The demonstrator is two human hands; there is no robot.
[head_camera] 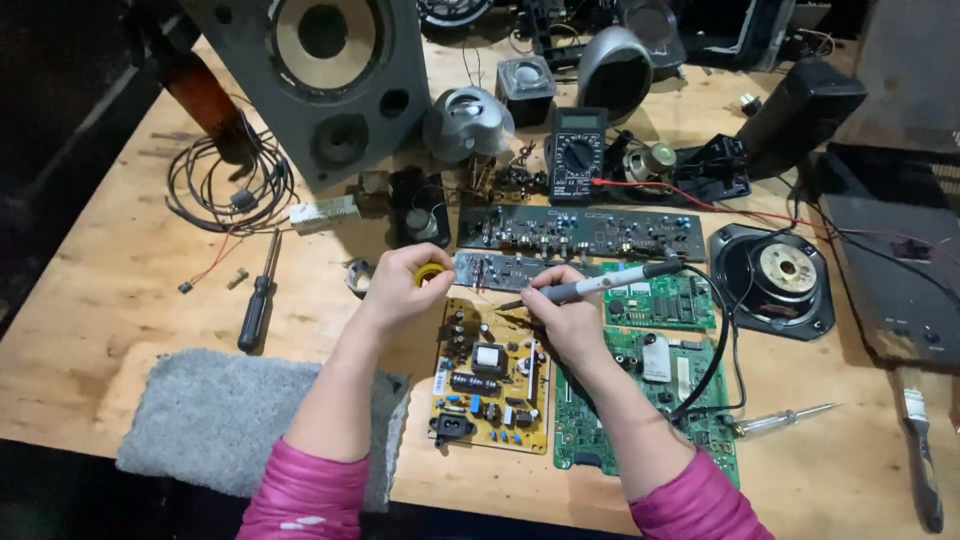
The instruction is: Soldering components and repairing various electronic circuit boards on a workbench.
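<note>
Hands: left hand (402, 285) pinches a yellow solder spool (430, 273), right hand (565, 318) grips a slim soldering iron (600, 285) above the yellow circuit board (492, 375).

Free room: bare table (110, 290) at left of frame and lower right corner. Obstacles: speaker (320, 80) upper left, wire coil (225, 185), screwdriver (257, 300), cloth (230, 420), boards (580, 232) centre, brush (920, 450) right edge.

we see a pale wooden worktop (110, 290) lit brightly from above, with deep darkness beyond its left edge.
</note>
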